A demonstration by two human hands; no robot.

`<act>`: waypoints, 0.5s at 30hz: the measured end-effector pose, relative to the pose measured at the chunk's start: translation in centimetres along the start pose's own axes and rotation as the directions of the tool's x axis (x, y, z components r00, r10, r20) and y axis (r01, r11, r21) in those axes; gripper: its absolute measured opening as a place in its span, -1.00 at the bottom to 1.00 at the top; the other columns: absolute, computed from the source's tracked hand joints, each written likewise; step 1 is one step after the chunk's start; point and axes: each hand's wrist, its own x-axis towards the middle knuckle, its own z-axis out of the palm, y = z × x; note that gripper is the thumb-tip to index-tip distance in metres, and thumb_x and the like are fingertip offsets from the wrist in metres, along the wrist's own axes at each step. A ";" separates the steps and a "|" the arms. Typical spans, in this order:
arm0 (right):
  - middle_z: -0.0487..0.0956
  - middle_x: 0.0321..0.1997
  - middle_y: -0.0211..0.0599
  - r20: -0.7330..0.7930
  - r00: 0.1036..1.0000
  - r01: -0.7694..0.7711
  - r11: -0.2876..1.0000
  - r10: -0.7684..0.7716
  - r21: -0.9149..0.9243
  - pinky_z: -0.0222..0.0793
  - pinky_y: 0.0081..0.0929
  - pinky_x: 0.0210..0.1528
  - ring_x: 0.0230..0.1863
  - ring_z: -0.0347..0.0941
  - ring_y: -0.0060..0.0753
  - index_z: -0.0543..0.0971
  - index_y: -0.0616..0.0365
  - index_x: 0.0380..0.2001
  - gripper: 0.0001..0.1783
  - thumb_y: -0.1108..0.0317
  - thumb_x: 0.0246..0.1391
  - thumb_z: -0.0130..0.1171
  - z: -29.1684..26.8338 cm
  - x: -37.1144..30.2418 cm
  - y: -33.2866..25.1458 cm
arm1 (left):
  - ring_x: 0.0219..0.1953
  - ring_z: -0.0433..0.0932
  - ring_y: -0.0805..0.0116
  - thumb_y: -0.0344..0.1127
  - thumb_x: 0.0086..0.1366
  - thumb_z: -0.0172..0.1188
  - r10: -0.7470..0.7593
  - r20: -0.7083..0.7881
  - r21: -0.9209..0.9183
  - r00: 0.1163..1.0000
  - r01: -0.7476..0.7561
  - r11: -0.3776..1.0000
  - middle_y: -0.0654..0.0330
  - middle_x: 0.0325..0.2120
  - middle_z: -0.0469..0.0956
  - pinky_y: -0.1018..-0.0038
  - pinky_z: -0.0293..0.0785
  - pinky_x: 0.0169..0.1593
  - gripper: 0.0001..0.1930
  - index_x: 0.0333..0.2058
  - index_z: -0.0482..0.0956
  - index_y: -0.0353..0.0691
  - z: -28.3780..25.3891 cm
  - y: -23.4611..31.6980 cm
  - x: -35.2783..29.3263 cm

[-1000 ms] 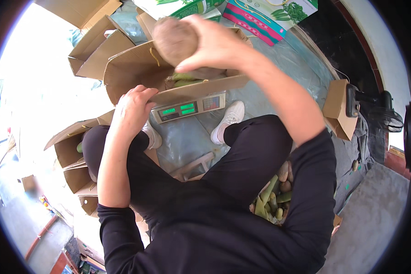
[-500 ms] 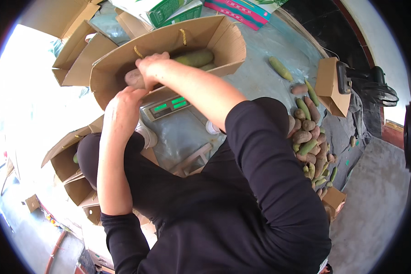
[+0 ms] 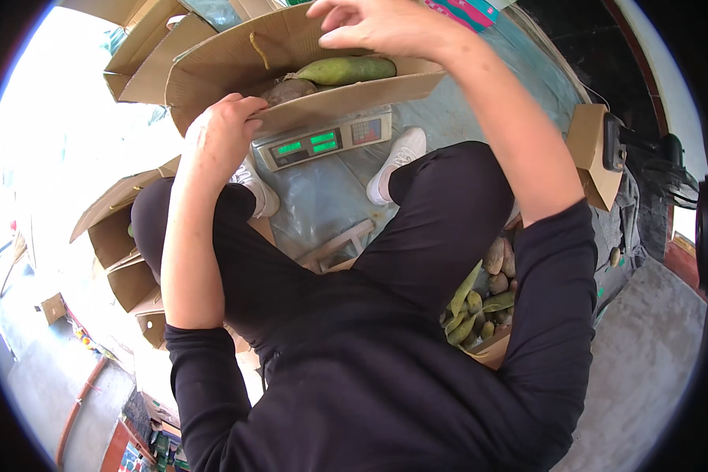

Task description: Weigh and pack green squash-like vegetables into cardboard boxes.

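Count entry, remote head view: I tally two hands, one left hand at the left part of the near edge of one open carton, one right hand above its far edge. Inside, I see one green radish toward the right end and at least one brown tuber by the near edge; one yellow cord handle shows on the far wall. Also one scale with three lit readouts, two white shoes, one black fan. Heaped vegetables: over six, partly hidden, no exact total.
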 end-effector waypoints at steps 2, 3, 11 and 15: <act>0.57 -0.22 -0.07 -0.076 0.995 -0.056 0.998 0.057 0.010 0.40 -0.41 -0.09 -0.16 0.51 -0.29 0.44 0.32 -0.06 -0.54 0.33 -0.04 0.20 -1.2 -2.3 -0.2 | -0.23 0.53 0.09 -0.36 0.13 0.14 0.020 -0.029 -0.025 0.999 -0.021 0.999 0.13 -0.30 0.54 0.29 0.44 -0.13 -0.77 -0.20 0.58 -0.16 0.2 -0.3 -0.1; 0.57 -0.22 -0.07 -0.074 0.996 -0.055 0.998 0.056 0.014 0.40 -0.41 -0.09 -0.16 0.51 -0.29 0.44 0.32 -0.06 -0.54 0.33 -0.04 0.20 -1.7 -3.3 -0.2 | -0.23 0.53 0.09 -0.36 0.13 0.14 0.017 -0.027 -0.023 0.999 -0.018 1.000 0.13 -0.30 0.54 0.29 0.44 -0.13 -0.77 -0.20 0.58 -0.16 0.2 -0.4 -0.1; 0.53 -0.21 -0.34 -0.332 0.920 -0.073 0.924 0.208 0.376 0.37 -0.57 -0.11 -0.19 0.43 -0.58 0.45 0.24 -0.04 -0.56 0.42 -0.04 0.24 -2.0 -9.8 5.1 | -0.25 0.56 0.23 -0.45 0.10 0.18 -0.032 -0.025 -0.122 0.999 0.029 0.992 0.10 -0.35 0.55 0.41 0.44 -0.14 -0.73 -0.17 0.56 -0.23 0.0 -0.1 0.3; 0.57 -0.12 -0.24 -0.452 0.849 -0.092 0.919 0.275 0.384 0.36 -0.52 -0.11 -0.10 0.48 -0.45 0.47 0.20 -0.02 -0.58 0.27 0.04 0.18 -0.8 -12.6 7.5 | -0.25 0.56 0.17 -0.38 0.10 0.18 -0.008 -0.031 -0.127 0.999 0.005 0.992 0.10 -0.32 0.56 0.36 0.45 -0.14 -0.73 -0.18 0.58 -0.20 0.2 -0.1 0.5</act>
